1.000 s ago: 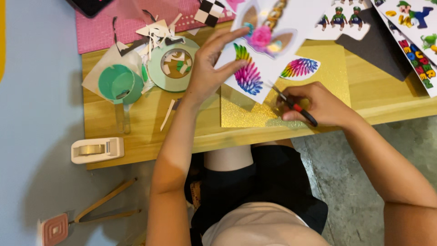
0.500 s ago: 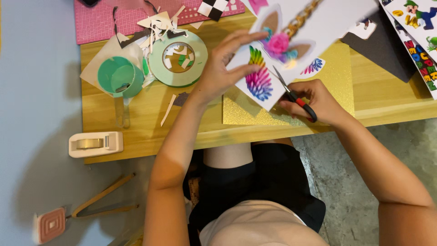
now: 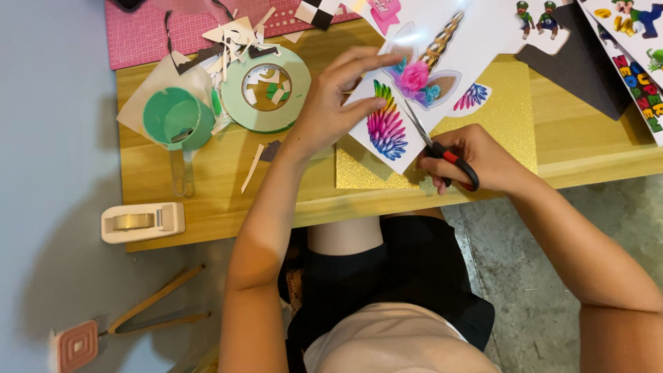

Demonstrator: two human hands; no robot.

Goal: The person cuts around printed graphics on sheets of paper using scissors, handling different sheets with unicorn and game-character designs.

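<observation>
My left hand (image 3: 335,103) pinches a white printed sheet (image 3: 442,62) showing a rainbow wing, a pink flower and a striped horn. My right hand (image 3: 476,159) grips red-and-black scissors (image 3: 442,155), whose blades cut into the sheet between the rainbow wing and the flower. Under the sheet lies a gold glitter sheet (image 3: 514,124) on the wooden table (image 3: 207,207).
A green tape roll (image 3: 266,86), a green cup-like holder (image 3: 176,117) and paper scraps (image 3: 228,38) sit at the left. A white tape dispenser (image 3: 141,221) rests by the front edge. Dark paper (image 3: 577,65) and cartoon sticker sheets (image 3: 632,55) lie at the right. A pink mat (image 3: 159,31) is behind.
The scissors have moved up into the printed sheet and now cut beside the rainbow wing. My left hand has turned and shifted the sheet rightward.
</observation>
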